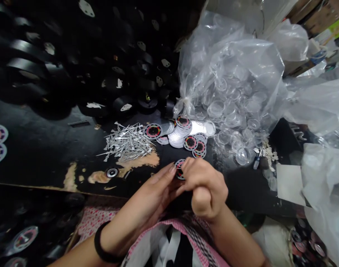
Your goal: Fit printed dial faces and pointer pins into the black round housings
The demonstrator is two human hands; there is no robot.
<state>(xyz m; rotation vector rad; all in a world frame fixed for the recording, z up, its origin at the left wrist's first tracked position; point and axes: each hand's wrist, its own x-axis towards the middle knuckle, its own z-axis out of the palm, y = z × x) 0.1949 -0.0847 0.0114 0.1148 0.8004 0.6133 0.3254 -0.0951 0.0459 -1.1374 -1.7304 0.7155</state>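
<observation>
Close to my body, at the table's front edge, my left hand [159,187] grips a small round printed dial [180,171] by its edge, thumb on the near side. My right hand [207,185] is curled closed against the dial's right side; whatever its fingers pinch is hidden. Beyond my hands lies a spread of similar dials [190,143], with silvery blank backs and dark faces ringed in red and grey. To their left is a heap of thin silver-grey pointers [127,140]. A small round metal-rimmed part [112,172] sits on a worn patch of the black tabletop.
A clear plastic bag [233,78] of transparent round covers stands behind the dials, with loose covers [241,154] spilling out. Black round housings [147,100] crowd the back left. A small screwdriver [256,161], tiny pale parts [269,154] and a white card [291,184] lie at right.
</observation>
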